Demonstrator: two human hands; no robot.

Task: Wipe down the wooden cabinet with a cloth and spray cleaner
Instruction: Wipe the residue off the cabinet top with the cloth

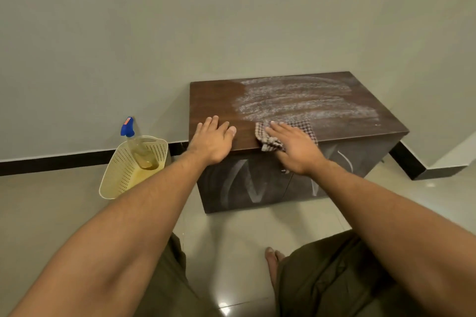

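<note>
Showing white streaks over its right part, the wooden cabinet [283, 110] stands on the floor against the wall. Right hand [296, 148] presses flat on checked cloth [280, 134] at the front edge; left hand [213, 143] flat, empty. Spray bottle [139, 147] leans in cream basket [123, 175], left.

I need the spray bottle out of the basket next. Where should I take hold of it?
Take the spray bottle by its neck, just under the blue trigger head, coming from above. It leans inside the basket with only the top clear; the body sits behind the basket wall.
</note>
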